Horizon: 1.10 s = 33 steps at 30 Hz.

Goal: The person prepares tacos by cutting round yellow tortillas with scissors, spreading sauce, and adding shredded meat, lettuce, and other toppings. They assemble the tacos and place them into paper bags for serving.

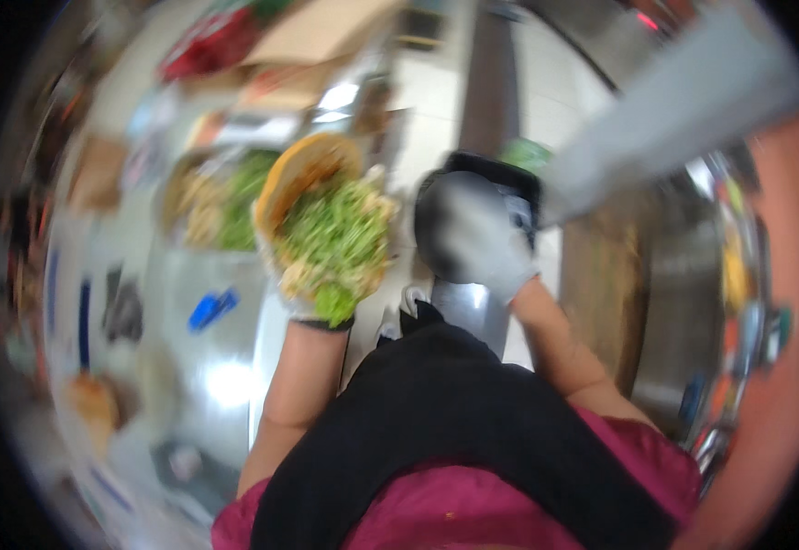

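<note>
On my left, a yellow-orange flatbread [271, 188] is folded open around shredded green lettuce [326, 229], with pale pieces along its edges and a reddish-brown smear inside. My left hand [297, 307], in a pale glove with a dark band at the wrist, holds it from beneath; most of its fingers are hidden. My right hand [495, 252], also gloved, reaches over a black, tray-like container [484, 163] in the middle. Motion blur smears its fingers, so I cannot make out their grip.
A metal counter [179, 284] runs along the left, bearing a blue object [213, 310] and a container [179, 215] of pale and green food. Cardboard [312, 37] and a red bag [207, 46] lie farther back. A blurred grey bar [674, 110] juts in from the upper right.
</note>
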Available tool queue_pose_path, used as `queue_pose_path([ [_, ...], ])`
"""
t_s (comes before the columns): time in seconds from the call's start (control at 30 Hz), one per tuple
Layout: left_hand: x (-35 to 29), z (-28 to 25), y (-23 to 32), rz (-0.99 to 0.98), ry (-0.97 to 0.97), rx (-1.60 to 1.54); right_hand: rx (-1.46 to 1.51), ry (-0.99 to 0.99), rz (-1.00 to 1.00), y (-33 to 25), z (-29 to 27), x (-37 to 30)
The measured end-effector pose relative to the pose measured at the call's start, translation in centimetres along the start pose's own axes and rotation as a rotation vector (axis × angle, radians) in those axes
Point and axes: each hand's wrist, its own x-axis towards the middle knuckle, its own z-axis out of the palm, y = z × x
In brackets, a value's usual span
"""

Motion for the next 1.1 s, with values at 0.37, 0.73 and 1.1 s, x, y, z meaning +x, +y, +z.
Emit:
queue_pose_path([
  [0.37, 13.3, -8.1, -39.5, -0.792, 0.011, 0.201, -0.083, 0.372, 0.699, 19.0, -17.8, -29.3],
  [0.73, 12.6, -9.9, -83.5, -1.357, 0.204, 0.212, -0.059, 0.579, 1.393, 30.4, -35.1, -59.0],
  [1.1, 19.5, -15.9, -120.2, -1.533, 0.163, 0.310, 0.017, 0.845, 1.556, 51.9, -52.2, -69.9],
])
